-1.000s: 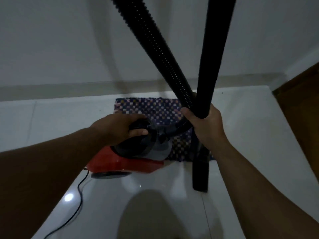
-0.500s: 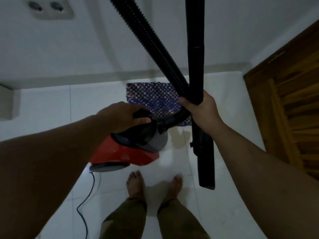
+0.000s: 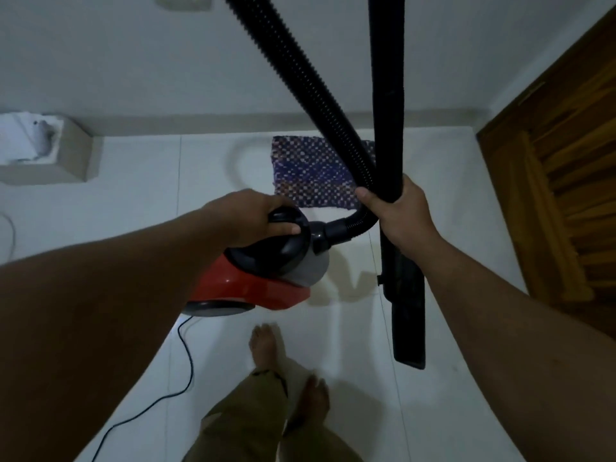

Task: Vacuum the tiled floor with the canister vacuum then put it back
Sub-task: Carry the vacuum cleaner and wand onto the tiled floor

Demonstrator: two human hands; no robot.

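Observation:
A red and black canister vacuum (image 3: 253, 281) hangs above the white tiled floor (image 3: 433, 228), carried by its black top handle in my left hand (image 3: 253, 218). My right hand (image 3: 400, 215) grips the black wand (image 3: 386, 95), which stands nearly upright with its flat nozzle (image 3: 408, 315) pointing down, clear of the floor. The ribbed black hose (image 3: 300, 78) runs from the canister's front up past the wand and out of the top of the view. A thin black power cord (image 3: 186, 361) trails from the canister's rear across the tiles to the lower left.
A blue checkered mat (image 3: 306, 168) lies by the wall. A beige box with white crumpled material (image 3: 50, 151) sits at left. A wooden door (image 3: 566, 161) fills the right side. A wall socket (image 3: 183, 0) is at the top. My bare feet (image 3: 266, 345) stand below the canister.
The view has tilted down and pulled back from the mat; my feet and the door came into sight. Both hands keep the same grips, and the canister and wand are lifted.

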